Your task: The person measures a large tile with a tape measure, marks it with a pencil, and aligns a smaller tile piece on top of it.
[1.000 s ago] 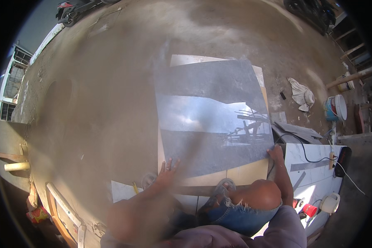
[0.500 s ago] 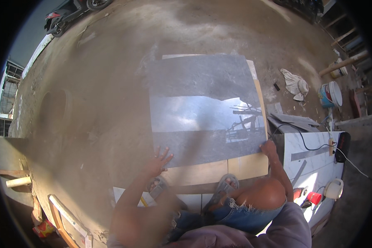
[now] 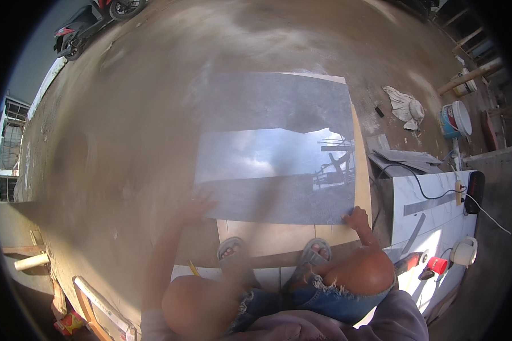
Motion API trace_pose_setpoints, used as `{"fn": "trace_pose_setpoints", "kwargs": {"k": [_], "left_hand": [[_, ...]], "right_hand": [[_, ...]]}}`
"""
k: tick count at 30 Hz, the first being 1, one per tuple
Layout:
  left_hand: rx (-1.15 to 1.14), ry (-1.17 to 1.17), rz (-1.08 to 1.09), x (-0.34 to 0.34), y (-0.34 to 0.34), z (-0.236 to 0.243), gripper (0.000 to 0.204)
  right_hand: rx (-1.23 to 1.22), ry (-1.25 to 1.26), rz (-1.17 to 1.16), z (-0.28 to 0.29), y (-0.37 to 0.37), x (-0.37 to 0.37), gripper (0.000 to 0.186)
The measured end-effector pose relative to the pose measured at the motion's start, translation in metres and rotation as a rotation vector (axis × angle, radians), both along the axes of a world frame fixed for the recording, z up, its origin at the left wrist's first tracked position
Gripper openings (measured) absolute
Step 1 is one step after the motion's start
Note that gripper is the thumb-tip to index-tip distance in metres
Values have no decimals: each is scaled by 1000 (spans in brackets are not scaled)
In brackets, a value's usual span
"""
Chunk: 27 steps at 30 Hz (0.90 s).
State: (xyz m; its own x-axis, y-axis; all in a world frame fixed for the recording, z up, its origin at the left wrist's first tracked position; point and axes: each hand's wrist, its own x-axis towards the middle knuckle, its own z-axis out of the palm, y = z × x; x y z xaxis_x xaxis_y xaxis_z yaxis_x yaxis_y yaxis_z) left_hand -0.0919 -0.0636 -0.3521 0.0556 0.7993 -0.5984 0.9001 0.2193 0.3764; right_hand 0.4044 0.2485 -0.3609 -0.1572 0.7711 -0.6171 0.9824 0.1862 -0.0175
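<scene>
A large glossy grey tile (image 3: 273, 96) lies on light wooden-coloured boards (image 3: 267, 230) in front of my knees, reflecting pale sky and dark slats. My right hand (image 3: 357, 217) grips the tile's near right corner with curled fingers. My left hand (image 3: 198, 206), hazy behind a smear in the picture, rests with spread fingers at the near left edge. My sandalled feet (image 3: 236, 256) stand just below the boards, between my hands. Beside my right arm is a white marble-look slab (image 3: 421, 204).
On the slab are a power strip (image 3: 458, 193), cables, a red-and-black power tool (image 3: 432, 265) and a cream container (image 3: 462, 251). At right lie broken tile pieces (image 3: 407, 158), a rag (image 3: 404, 108) and paint buckets (image 3: 455, 119). A scooter (image 3: 82, 31) stands at back left, a wooden frame (image 3: 91, 298) at lower left.
The grey tile has shifted left and turned squarer to me, uncovering more board along its right side. Both my hands have moved left and slightly away from me with it.
</scene>
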Motion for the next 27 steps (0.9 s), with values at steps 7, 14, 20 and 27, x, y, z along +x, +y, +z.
{"fn": "trace_pose_setpoints", "kwargs": {"k": [7,14,20,27], "left_hand": [[14,107,-51,-52,-3,-14,94],[65,-186,596,-77,6,-25,98],[138,-110,472,-97,-10,-41,101],[128,-175,588,-102,-17,-46,101]], "right_hand": [[-18,128,-67,-3,-43,-14,59],[-30,199,-81,-8,-63,-20,55],[46,206,-75,-12,-73,-23,51],[101,353,-119,-8,-78,-22,44]]}}
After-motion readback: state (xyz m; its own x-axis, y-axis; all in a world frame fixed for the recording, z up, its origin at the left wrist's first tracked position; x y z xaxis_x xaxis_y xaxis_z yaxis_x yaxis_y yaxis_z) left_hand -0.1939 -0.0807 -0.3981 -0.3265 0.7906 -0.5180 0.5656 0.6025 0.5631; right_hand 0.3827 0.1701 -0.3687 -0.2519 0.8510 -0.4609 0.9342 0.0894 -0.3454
